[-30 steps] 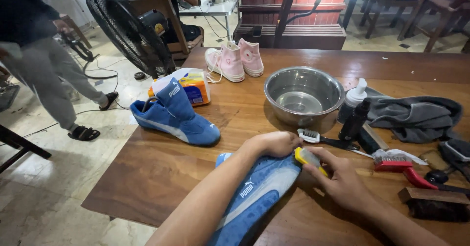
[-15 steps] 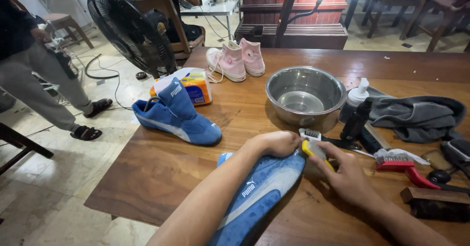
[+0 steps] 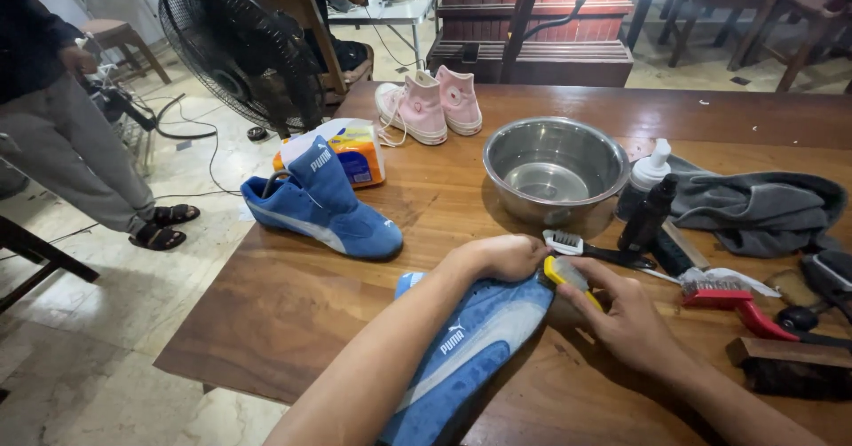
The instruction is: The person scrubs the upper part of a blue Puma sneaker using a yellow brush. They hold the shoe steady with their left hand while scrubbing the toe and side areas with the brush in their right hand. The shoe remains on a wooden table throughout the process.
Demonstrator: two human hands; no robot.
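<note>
A blue suede sneaker (image 3: 470, 348) lies on its side on the wooden table (image 3: 293, 304), toe pointing away from me. My left hand (image 3: 497, 256) is closed over its toe end and holds it down. My right hand (image 3: 621, 317) grips a small yellow-handled brush (image 3: 568, 277) pressed against the shoe's toe, right next to my left hand. The matching blue sneaker (image 3: 324, 206) stands upright to the left, untouched.
A steel bowl (image 3: 555, 173) holds water behind my hands. Dark bottles (image 3: 643, 211), a grey cloth (image 3: 754, 211), a white brush (image 3: 577, 246), a red-handled brush (image 3: 732, 297) and a wooden brush (image 3: 790, 366) crowd the right. Pink sneakers (image 3: 430, 104), a yellow pack (image 3: 359, 153), a floor fan (image 3: 235, 47) and a standing person (image 3: 71, 144) are at left.
My right hand has moved the yellow brush slightly up and right along the shoe's toe. My left hand stays on the shoe. The person at left has shifted their stance.
</note>
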